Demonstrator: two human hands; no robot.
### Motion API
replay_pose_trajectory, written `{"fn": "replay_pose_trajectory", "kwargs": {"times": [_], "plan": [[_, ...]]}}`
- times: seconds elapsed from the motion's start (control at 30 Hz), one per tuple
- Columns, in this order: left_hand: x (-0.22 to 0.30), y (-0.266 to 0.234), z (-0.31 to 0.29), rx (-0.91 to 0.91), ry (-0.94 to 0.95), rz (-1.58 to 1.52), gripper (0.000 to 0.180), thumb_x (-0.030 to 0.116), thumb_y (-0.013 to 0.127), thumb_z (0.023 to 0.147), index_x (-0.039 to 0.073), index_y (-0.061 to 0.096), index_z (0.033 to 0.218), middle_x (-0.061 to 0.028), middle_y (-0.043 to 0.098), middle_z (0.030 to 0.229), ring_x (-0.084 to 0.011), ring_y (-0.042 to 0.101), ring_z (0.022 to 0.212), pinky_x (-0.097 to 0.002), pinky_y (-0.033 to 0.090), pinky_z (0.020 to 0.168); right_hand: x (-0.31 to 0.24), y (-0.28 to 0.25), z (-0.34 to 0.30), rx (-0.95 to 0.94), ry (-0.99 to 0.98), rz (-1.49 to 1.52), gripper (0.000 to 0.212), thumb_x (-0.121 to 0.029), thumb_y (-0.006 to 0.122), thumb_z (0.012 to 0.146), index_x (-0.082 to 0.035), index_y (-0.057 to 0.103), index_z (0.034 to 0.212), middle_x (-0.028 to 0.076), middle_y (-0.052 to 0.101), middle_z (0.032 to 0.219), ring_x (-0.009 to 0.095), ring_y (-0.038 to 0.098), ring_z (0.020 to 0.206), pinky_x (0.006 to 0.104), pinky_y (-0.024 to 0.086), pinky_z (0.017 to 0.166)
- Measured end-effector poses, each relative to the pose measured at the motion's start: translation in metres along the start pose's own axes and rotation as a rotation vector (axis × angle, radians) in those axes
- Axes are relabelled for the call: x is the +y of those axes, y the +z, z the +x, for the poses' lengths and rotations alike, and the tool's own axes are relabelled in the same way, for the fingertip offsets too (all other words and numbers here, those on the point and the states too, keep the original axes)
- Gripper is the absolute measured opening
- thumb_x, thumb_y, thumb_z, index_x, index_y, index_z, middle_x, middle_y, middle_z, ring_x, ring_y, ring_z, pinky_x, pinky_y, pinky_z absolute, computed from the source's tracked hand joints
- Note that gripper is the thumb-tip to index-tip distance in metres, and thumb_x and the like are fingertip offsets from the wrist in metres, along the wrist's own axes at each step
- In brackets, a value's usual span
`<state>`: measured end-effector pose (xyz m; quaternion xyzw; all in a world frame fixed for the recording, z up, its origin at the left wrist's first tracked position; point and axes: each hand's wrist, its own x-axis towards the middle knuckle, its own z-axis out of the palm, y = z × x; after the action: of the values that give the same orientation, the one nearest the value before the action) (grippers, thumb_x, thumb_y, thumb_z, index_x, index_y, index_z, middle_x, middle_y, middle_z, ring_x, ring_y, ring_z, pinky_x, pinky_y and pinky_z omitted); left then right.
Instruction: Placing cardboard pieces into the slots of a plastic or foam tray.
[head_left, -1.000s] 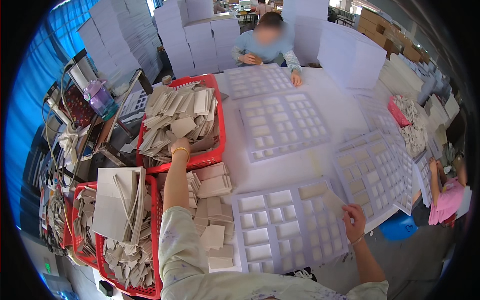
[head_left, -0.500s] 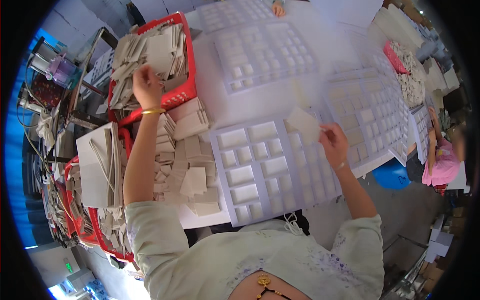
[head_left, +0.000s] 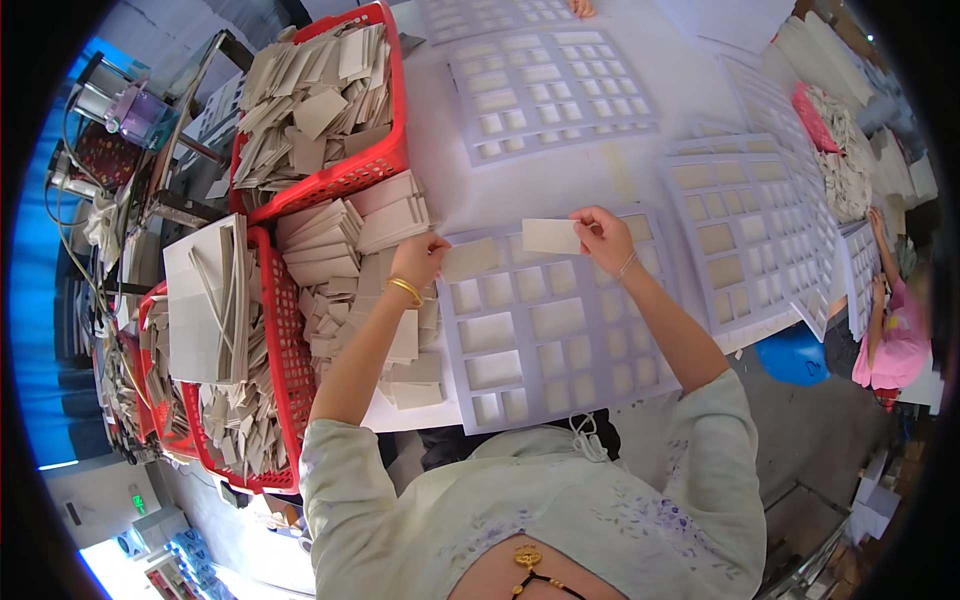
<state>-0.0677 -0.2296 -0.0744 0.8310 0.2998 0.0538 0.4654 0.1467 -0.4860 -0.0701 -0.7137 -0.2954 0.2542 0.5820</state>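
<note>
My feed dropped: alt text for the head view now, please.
Right hand holds a pale card over a white compartmented tray; left hand touches another at its far-left corner. Loose cards and red card-filled baskets sit left.

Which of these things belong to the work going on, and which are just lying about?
Seemingly in use:
- left hand, holding one grey card
- right hand, holding another card
- white compartment tray below
- red basket of cards

Probably just lying about:
- purple bottle
- blue stool-like object
</note>
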Motion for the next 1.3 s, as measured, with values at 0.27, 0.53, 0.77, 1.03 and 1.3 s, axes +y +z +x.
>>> {"fn": "replay_pose_trajectory", "kwargs": {"times": [0.27, 0.53, 0.77, 1.03, 1.3], "plan": [[-0.014, 0.012, 0.032, -0.071, -0.024, 0.208, 0.013, 0.012, 0.061, 0.076, 0.007, 0.07, 0.084, -0.0142, 0.067, 0.074, -0.027, 0.065, 0.069, -0.038, 0.052, 0.066, 0.018, 0.006, 0.025, -0.126, 0.23, -0.038, 0.012, -0.006, 0.056, 0.088, -0.001, 0.063, 0.096, 0.003, 0.059, 0.07, 0.008, 0.055, 0.051, 0.0241, 0.047, 0.045], [-0.012, 0.019, 0.014, 0.029, 0.198, 0.37, 0.009, 0.011, 0.058, 0.077, 0.008, 0.063, 0.085, -0.0135, 0.06, 0.091, -0.034, 0.062, 0.081, -0.0424, 0.051, 0.071, 0.019, 0.023, 0.03, -0.139, 0.226, -0.239, 0.013, -0.006, 0.057, 0.085, -0.003, 0.064, 0.096, 0.006, 0.059, 0.082, 0.014, 0.06, 0.06, 0.0272, 0.049, 0.048], [0.022, 0.026, -0.026, 0.045, 0.234, 0.438, 0.015, 0.004, 0.055, 0.079, 0.009, 0.064, 0.09, -0.0089, 0.06, 0.102, -0.0312, 0.059, 0.093, -0.0415, 0.051, 0.076, 0.019, 0.033, 0.016, -0.071, -0.122, -0.535, 0.02, 0.0, 0.057, 0.076, -0.007, 0.063, 0.093, 0.011, 0.057, 0.097, 0.026, 0.061, 0.078, 0.0376, 0.051, 0.075], [0.039, 0.044, -0.108, 0.179, 0.499, 0.195, 0.022, -0.004, 0.055, 0.076, 0.009, 0.062, 0.092, -0.0063, 0.063, 0.1, -0.0308, 0.058, 0.094, -0.0415, 0.047, 0.078, 0.01, 0.069, 0.004, -0.283, -0.48, -1.006, 0.025, -0.002, 0.06, 0.071, -0.012, 0.064, 0.093, 0.006, 0.058, 0.1, 0.025, 0.056, 0.098, 0.0398, 0.047, 0.08], [0.022, 0.031, -0.204, 0.352, 0.276, 0.087, 0.017, -0.001, 0.06, 0.077, 0.008, 0.063, 0.091, -0.0075, 0.064, 0.097, -0.0286, 0.059, 0.091, -0.0399, 0.047, 0.077, -0.008, 0.081, 0.005, -0.416, -0.402, -1.198, 0.022, -0.002, 0.059, 0.071, -0.013, 0.065, 0.089, 0.007, 0.056, 0.096, 0.026, 0.057, 0.095, 0.0406, 0.046, 0.08]]}}
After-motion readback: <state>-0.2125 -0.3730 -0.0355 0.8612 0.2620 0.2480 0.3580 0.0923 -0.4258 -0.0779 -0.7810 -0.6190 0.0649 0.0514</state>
